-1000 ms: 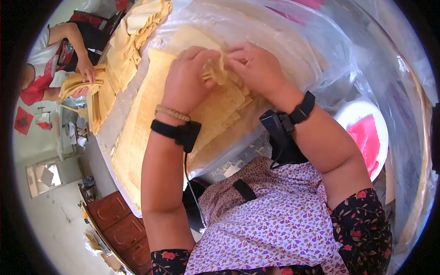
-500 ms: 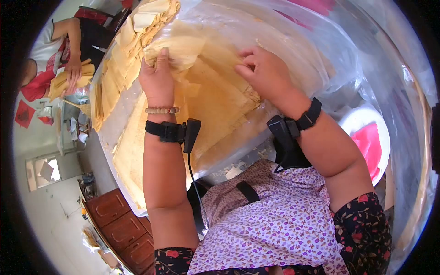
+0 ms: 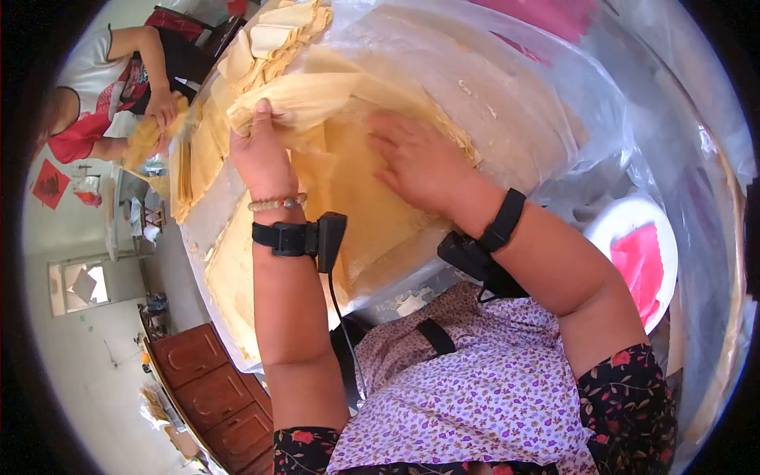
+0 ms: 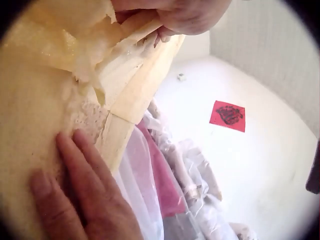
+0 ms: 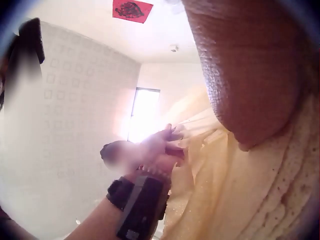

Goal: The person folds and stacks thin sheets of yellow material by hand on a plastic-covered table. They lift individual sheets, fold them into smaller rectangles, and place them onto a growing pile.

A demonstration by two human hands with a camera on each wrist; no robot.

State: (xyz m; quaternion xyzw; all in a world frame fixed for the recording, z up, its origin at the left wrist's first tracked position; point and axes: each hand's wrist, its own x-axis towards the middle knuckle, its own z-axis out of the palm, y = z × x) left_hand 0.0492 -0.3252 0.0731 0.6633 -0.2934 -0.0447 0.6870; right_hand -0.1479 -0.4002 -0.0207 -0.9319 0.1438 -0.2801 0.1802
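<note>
Thin yellow sheets [image 3: 372,229] lie in a broad layered stack across the table. My left hand [image 3: 263,154] grips the gathered end of one thin sheet [image 3: 309,99], thumb on top; its other end trails to the right over the stack. In the left wrist view my left hand [image 4: 185,12] is at the top, partly cut off. My right hand [image 3: 419,162] lies palm down with fingers extended on the sheets, holding nothing; its fingers [image 4: 82,165] also show flat on them in the left wrist view.
Folded sheets [image 3: 277,39] are piled at the table's far left. Clear plastic [image 3: 586,103] covers the right side. A white bowl [image 3: 669,261] with pink material [image 3: 638,265] stands at the right. Across the table, another person [image 3: 111,87] handles yellow sheets.
My left hand has moved left from the middle, drawing the gathered sheet with it. My right hand has let go, and its fingers have straightened onto the stack.
</note>
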